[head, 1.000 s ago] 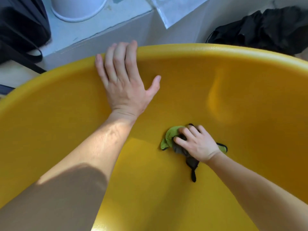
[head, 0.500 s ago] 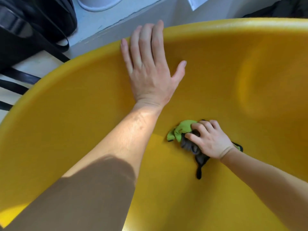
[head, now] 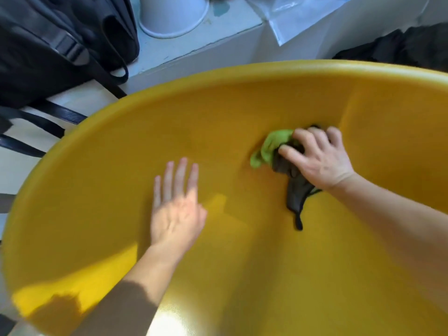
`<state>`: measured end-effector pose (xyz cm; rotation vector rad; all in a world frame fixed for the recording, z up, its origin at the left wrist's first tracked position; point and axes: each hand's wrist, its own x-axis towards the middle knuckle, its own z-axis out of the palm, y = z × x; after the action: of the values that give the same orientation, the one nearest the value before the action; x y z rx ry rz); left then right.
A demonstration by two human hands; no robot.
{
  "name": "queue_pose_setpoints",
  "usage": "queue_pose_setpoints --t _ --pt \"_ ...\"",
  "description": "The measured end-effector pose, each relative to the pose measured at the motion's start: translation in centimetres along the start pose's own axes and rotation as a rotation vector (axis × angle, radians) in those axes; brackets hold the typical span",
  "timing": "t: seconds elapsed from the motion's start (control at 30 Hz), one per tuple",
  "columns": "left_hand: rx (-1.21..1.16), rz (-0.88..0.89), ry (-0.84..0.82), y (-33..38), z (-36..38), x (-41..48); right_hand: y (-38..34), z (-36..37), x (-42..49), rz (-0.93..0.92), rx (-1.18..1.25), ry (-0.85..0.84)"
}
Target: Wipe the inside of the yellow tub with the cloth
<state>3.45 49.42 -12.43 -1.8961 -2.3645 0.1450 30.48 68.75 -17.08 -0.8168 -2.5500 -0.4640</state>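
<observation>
Head view showed the right hand (head: 322, 158) clamped on the green-and-grey cloth (head: 274, 151), pressed against the yellow tub (head: 242, 73) inner wall; the left hand (head: 177, 209) lay flat, fingers spread, inside. A black bag (head: 60, 44) sat behind.

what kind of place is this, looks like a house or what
Hard to say for sure; it looks like a lived-in indoor corner, perhaps a home or storeroom. A big yellow tub sits by a pale ledge holding a white bucket, with a black backpack dumped beside it.
</observation>
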Motion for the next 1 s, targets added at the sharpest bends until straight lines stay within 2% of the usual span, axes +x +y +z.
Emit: queue_pose_setpoints --t 0.07,0.17,0.23,0.33,0.43,0.5,0.57,0.63,0.77,0.87,0.93,1.0 --pt "0.058 -0.104 -0.089 -3.3 1.6 -3.3 -0.5 0.1 2.0 0.203 -0.001 0.120" --pt "0.122 -0.177 -0.196 -6.5 3.3 -7.7 -5.3 2.2 4.1 0.472 0.076 0.168" --pt "0.135 -0.200 -0.239 -7.7 4.3 -9.6 -10.8 4.2 4.5 0.479 0.195 0.111" --pt "0.143 -0.223 -0.298 -7.9 5.8 -11.6 -21.7 5.9 1.8 0.175 0.458 -0.186" --pt "0.107 -0.245 -0.317 -6.7 6.4 -12.1 -28.3 4.5 -3.4 0.003 0.590 -0.407" --pt "0.070 -0.256 -0.358 -5.9 6.3 -12.6 -28.7 3.0 -5.7 -0.199 0.615 -0.468" --pt "0.028 -0.242 -0.397 -5.0 5.9 -12.8 -25.4 3.1 -5.7 -0.426 0.540 -0.494" --pt "-0.005 -0.244 -0.390 -4.1 5.6 -12.6 -19.5 4.7 -2.6 -0.489 0.359 -0.413" --pt "-0.048 -0.210 -0.375 -2.0 6.2 -11.8 -8.3 4.8 5.7 -0.297 0.021 -0.017" --pt "-0.085 -0.213 -0.384 0.2 7.2 -12.0 -7.6 4.4 6.0 -0.053 -0.010 0.117" --pt "-0.105 -0.190 -0.411 1.8 7.6 -12.3 -9.6 4.6 3.5 0.153 0.069 0.062" --pt "-0.110 -0.162 -0.444 3.3 8.2 -12.9 -12.6 4.4 -0.8 0.206 0.196 -0.176"
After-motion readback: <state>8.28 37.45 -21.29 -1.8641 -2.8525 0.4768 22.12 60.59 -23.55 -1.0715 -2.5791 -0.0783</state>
